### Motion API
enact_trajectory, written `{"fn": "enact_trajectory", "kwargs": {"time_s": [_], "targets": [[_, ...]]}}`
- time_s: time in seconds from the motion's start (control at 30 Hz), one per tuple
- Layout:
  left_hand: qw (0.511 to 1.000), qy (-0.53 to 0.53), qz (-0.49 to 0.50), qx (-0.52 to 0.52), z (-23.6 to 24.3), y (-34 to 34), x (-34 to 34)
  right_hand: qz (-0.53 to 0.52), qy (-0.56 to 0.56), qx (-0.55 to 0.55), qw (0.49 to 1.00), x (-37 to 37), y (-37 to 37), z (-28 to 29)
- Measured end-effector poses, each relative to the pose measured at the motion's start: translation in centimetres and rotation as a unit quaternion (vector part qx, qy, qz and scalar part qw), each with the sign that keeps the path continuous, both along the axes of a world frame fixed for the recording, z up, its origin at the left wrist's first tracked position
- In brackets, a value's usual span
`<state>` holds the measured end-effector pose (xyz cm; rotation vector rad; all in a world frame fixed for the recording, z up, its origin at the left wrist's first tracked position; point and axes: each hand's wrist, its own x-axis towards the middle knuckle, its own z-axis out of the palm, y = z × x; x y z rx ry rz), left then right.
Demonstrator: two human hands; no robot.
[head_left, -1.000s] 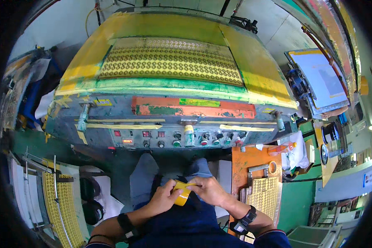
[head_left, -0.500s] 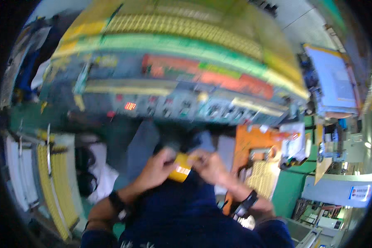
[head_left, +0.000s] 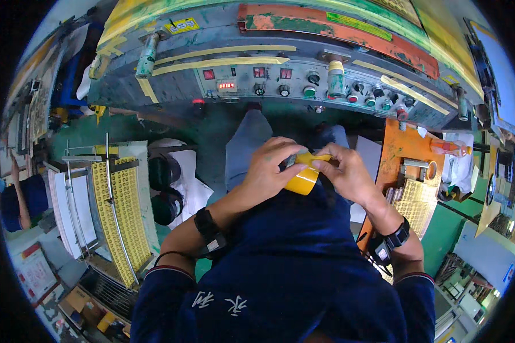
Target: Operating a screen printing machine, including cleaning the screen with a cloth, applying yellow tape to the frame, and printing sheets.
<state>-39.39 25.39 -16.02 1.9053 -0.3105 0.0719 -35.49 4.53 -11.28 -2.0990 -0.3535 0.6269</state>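
Observation:
A glossy yellow roll of tape (head_left: 304, 182) is in front of my body, above my lap. My left hand (head_left: 267, 170) wraps round the roll from the left, with thumb and fingers closed on it. On the other side, my right hand (head_left: 347, 173) pinches the upper right edge of the yellow tape between thumb and fingers. Whether a loose end is lifted there is hard to make out. Dark bands with small devices sit on both wrists.
Ahead stands a machine with a control panel (head_left: 257, 80) of knobs and switches. To the right, an orange table (head_left: 397, 137) bears yellow patterned sheets (head_left: 419, 200) and a bottle (head_left: 449, 147). On the left is a rack (head_left: 120, 206) of similar sheets. A co-worker's arm (head_left: 22, 194) shows at far left.
The whole view has shifted, so the machine, hands and table appear higher and further right, and sharper. Both hands stay on the yellow tape roll.

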Motion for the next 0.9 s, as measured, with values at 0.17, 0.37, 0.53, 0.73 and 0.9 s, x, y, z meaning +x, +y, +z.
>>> {"fn": "enact_trajectory", "kwargs": {"time_s": [0.17,0.37,0.53,0.73,0.9], "targets": [[0.999,-0.031,-0.01,0.022,-0.6,-0.6,0.2,0.004,0.005,-0.002,1.0,-0.4,-0.3,0.3],[0.999,0.036,-0.03,0.003,0.1,-0.8,0.4,0.046,-0.029,0.033,0.998,-0.2,-1.0,-0.6],[0.996,0.083,-0.019,-0.032,-0.7,-0.8,-0.1,-0.109,0.0,0.165,0.98,-1.0,-0.3,-0.7],[0.983,0.162,0.023,-0.08,-0.7,-0.8,-0.5,-0.082,-0.077,0.228,0.967,-2.2,-1.0,-1.8],[0.987,0.144,0.01,-0.067,-0.5,-0.7,-0.7,-0.02,-0.197,0.077,0.977,-2.2,0.2,-1.8]]}}
